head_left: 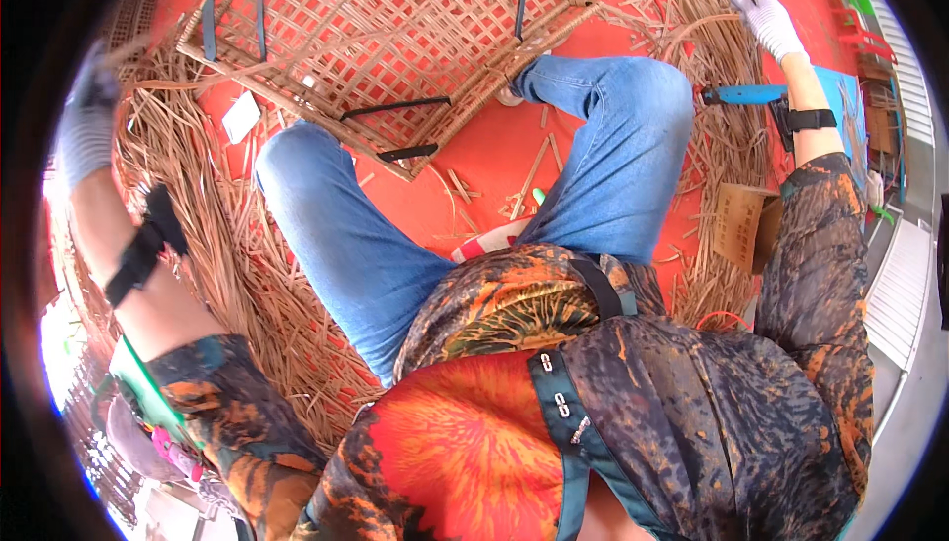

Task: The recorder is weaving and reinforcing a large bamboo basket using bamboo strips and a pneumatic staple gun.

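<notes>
Far out at the left, my left hand point(87, 121) wears a striped grey glove with dark fingers. It is blurred, but a long brown rattan strip point(188, 82) runs into it and the fingers look closed on it. At the upper right, my right hand point(771, 22), in a pale striped glove, is closed on a rattan strip point(697, 24) that curves away to the left. Whether both hands hold the same strip I cannot tell. Between them, beyond my knees, a woven rattan frame point(395, 7) with open lattice lies tilted, with black straps point(395, 106) fixed along its edges.
Bundles of loose rattan strips point(213, 225) lie on both sides of my legs. On the red floor point(435, 207) are short offcuts and a white paper piece point(240, 117). A cardboard box point(743, 225) and a blue tool point(743, 94) are at the right.
</notes>
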The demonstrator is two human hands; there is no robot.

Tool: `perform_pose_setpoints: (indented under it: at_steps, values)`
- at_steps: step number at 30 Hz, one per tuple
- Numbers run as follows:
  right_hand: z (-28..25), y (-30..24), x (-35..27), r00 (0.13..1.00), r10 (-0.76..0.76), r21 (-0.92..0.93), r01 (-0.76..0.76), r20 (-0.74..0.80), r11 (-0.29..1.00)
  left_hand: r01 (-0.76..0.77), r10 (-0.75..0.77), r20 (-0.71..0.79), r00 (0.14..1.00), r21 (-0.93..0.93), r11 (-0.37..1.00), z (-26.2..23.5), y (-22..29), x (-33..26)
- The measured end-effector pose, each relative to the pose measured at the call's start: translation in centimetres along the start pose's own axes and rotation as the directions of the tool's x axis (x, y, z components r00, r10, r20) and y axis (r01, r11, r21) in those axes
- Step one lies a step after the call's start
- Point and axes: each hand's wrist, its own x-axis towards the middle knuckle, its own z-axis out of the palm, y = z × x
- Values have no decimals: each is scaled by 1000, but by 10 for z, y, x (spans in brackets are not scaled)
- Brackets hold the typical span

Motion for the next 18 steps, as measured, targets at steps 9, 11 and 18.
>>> perform_pose_setpoints:
  at_steps: [9, 11, 18]
  values:
    - [-59, -237, -86, 838, -522, 175, 497, 157, 850, 45, 34, -45, 998, 999, -15, 89, -27, -105]
    - [-44, -277, -94, 849, -510, 256, 467, 139, 847, 134, 155, -137, 978, 991, 25, 105, 25, -130]
    - [1, -335, -109, 590, -806, 302, 776, -42, 553, 42, -175, 582, 794, 236, 971, 244, 61, -215]
